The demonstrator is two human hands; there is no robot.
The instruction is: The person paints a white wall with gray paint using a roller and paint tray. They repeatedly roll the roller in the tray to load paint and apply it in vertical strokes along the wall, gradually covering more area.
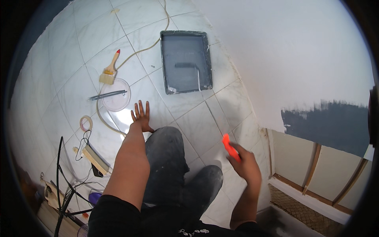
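My right hand grips the bright orange handle of a paint roller. Its thin metal rod runs forward to the roller head, which lies in grey paint inside a black paint tray. My left hand rests on the tiles with its fingers spread, holding nothing. Just beyond it is a round, pale plastic lid with thin dark sticks lying across it. A flat paintbrush with a red-tipped wooden handle touches the lid's far edge.
A roll of masking tape, a power strip and a black tripod-like stand are at left. A cable snakes over the tiled floor. At right, the white wall bears a grey painted patch above a wood-framed opening.
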